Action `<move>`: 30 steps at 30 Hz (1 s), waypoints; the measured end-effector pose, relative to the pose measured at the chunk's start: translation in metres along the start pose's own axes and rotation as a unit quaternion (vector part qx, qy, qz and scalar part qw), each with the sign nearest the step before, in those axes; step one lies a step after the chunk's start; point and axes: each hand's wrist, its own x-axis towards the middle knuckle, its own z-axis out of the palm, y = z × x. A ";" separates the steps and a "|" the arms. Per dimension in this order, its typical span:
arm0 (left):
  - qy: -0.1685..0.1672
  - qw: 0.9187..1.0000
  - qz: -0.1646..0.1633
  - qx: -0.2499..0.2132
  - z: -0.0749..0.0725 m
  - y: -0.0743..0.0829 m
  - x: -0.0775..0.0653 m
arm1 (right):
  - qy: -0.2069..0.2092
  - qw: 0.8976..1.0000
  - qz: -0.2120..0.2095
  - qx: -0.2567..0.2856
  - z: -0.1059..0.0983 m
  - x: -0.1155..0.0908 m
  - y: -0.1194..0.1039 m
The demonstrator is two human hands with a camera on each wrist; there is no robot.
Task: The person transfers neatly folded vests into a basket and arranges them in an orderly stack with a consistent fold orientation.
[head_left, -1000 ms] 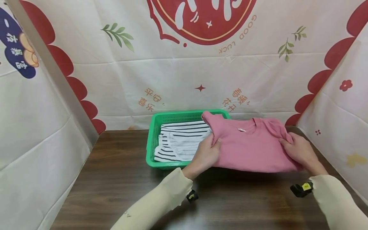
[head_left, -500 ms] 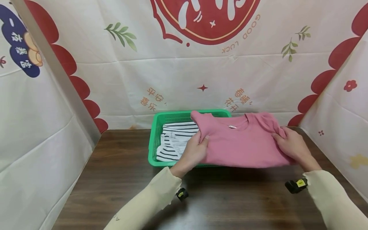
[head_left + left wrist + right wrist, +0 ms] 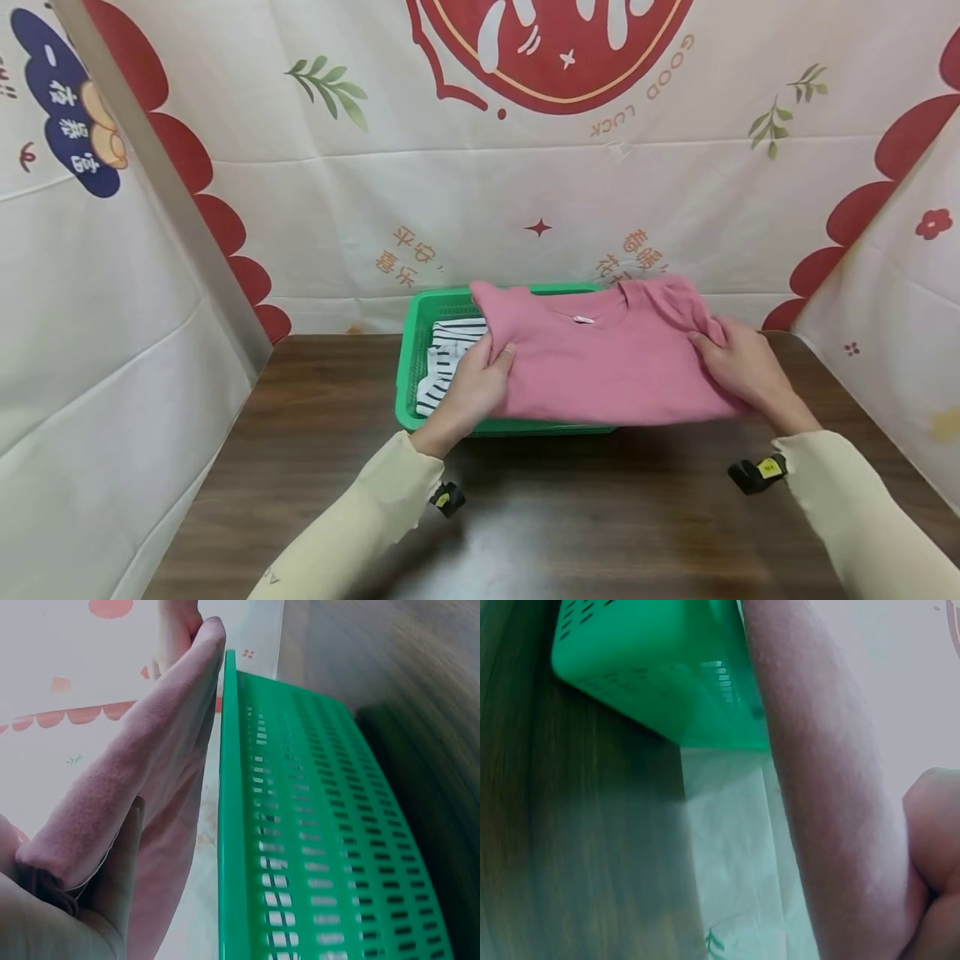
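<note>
A folded pink T-shirt (image 3: pixel 600 358), its neckline and small white label facing up, is held between both hands above a green plastic basket (image 3: pixel 407 367). My left hand (image 3: pixel 474 385) grips the shirt's left side, thumb on top. On the opposite side my right hand (image 3: pixel 742 358) pinches the shirt's edge. Inside the basket lies a black-and-white striped garment (image 3: pixel 442 358), partly hidden by the shirt. In the left wrist view the shirt (image 3: pixel 127 765) hangs beside the basket's slotted wall (image 3: pixel 315 825). The right wrist view shows the shirt's rounded fold (image 3: pixel 825 780) near the basket (image 3: pixel 660 667).
The basket stands on a dark wooden table (image 3: pixel 315 433) near its back edge. A printed cloth backdrop (image 3: pixel 450 208) rises behind the table, with cloth side panels (image 3: pixel 97 333) at left and right.
Both hands have carried the pink T-shirt left and slightly away from the body, so it now covers more of the basket and the striped garment. The head view has shifted slightly.
</note>
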 end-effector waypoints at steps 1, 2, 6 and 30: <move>-0.001 1.000 -0.001 0.000 -0.003 0.000 0.000 | 0.000 1.000 -0.003 0.002 0.000 0.001 -0.002; -0.001 1.000 -0.002 -0.001 -0.005 -0.001 0.000 | 0.001 1.000 -0.007 0.004 0.000 0.002 -0.005; -0.003 1.000 -0.011 0.001 -0.015 -0.004 -0.001 | 0.003 1.000 -0.018 0.013 0.002 0.007 -0.014; 0.052 0.998 -0.022 0.008 -0.062 -0.020 -0.001 | -0.009 0.997 -0.035 0.065 0.026 0.025 -0.056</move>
